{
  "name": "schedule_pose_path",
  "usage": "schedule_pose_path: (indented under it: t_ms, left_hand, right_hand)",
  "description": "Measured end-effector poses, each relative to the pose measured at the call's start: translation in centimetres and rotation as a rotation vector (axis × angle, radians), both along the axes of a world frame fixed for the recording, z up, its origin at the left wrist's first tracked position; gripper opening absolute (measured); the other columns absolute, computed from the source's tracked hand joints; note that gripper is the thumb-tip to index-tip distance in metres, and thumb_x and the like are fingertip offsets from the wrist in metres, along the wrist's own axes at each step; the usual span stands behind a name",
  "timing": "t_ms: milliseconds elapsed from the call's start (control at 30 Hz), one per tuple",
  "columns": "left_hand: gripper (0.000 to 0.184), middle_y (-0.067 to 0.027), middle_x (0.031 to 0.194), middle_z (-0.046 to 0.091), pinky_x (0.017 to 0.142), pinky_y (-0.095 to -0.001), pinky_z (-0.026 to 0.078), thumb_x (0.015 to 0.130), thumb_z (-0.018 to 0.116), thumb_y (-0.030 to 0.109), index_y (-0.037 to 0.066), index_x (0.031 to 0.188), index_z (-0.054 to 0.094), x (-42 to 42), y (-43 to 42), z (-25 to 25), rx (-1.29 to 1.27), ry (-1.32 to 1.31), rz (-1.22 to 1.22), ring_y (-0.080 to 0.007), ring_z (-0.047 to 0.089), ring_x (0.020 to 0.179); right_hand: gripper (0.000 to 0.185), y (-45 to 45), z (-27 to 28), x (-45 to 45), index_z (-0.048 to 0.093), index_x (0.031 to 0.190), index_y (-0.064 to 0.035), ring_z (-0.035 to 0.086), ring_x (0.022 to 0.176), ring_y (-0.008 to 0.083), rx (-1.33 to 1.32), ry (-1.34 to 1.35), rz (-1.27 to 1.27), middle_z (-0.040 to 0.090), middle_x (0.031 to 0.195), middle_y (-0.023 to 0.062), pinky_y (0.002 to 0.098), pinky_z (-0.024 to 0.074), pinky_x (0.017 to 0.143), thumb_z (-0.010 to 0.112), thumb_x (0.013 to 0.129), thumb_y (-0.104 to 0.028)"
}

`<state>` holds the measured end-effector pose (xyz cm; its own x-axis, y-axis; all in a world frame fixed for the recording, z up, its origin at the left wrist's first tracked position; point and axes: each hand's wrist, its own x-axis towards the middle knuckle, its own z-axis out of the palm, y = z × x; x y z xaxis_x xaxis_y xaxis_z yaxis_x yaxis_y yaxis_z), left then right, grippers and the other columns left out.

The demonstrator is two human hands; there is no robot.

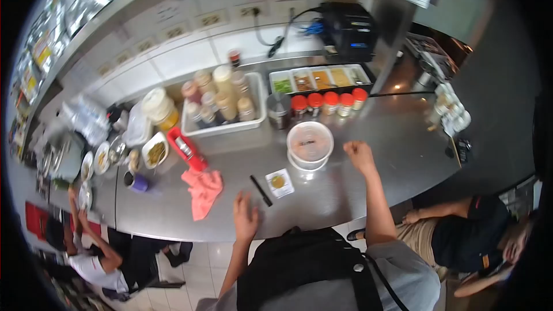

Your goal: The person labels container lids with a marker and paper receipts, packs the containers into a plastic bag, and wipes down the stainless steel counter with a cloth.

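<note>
My left hand (245,219) is at the front edge of the steel counter, open with its fingers apart and nothing in it. Just beyond its fingertips lies a black marker (261,190), and to the right of that a small white card (280,184) with a round yellowish print. My right hand (358,155) is closed, its fingers curled in; whether anything is inside them is hidden. It hovers over the counter, right of a clear lidded plastic tub (310,142) with dark writing on its lid, apparently not touching it.
Behind the tub stand red-capped shakers (330,102) and a tray of toppings (319,78). A white bin (224,131) holds several squeeze bottles. Left are a red handheld device (187,148), a pink cloth (203,193) and a purple cup (136,181). People flank me on both sides.
</note>
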<state>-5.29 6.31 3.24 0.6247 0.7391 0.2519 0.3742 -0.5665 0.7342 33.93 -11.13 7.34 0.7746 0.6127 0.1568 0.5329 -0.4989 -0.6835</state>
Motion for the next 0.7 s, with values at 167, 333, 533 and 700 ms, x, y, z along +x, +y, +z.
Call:
schedule_pose_path:
  t_ms: [167,333,533,700]
  left_hand:
    - [0.047,-0.023,0.141,0.043,0.108,-0.0456,0.037,0.085,0.06,0.001,0.004,0.131,0.052,0.3,-0.7,1.9,-0.01,0.005,0.108,-0.0411,0.043,0.131]
    - [0.042,-0.0207,0.137,0.048,0.102,-0.0441,0.041,0.085,0.058,-0.003,0.003,0.126,0.057,4.5,-1.3,5.5,-0.036,-0.131,0.142,-0.0391,0.049,0.124]
    - [0.034,-0.0185,0.128,0.056,0.103,-0.0453,0.04,0.084,0.058,-0.002,0.002,0.118,0.06,8.8,-1.6,5.5,0.078,-0.141,0.096,-0.0377,0.052,0.122]
    - [0.019,-0.0106,0.121,0.061,0.107,-0.0517,0.036,0.084,0.06,0.003,0.003,0.102,0.066,7.8,-2.9,0.8,0.165,0.174,-0.007,-0.033,0.052,0.123]
  right_hand:
    - [0.025,0.6,18.1,7.8,0.067,0.108,-0.0018,0.054,0.072,0.0065,0.557,-0.01,0.065,0.062,0.081,-0.003,0.0248,0.045,0.064,0.065,0.094,-0.022]
    - [0.038,1.0,30.8,17.8,0.058,0.126,-0.0041,0.054,0.119,0.0187,0.995,0.002,0.056,0.059,0.128,0.0056,0.0337,0.0479,0.097,0.059,0.097,-0.028]
    - [0.027,2.1,27.7,10.1,0.063,0.115,-0.0043,0.06,0.101,0.0171,0.661,0.091,0.187,0.062,0.118,0.0089,0.0304,0.049,0.083,0.059,0.096,-0.022]
    - [0.03,2.3,16.5,-3.6,0.064,0.114,-0.0058,0.061,0.101,0.0195,-0.399,0.636,1.151,0.067,0.107,0.0069,0.0326,0.0478,0.088,0.063,0.094,-0.028]
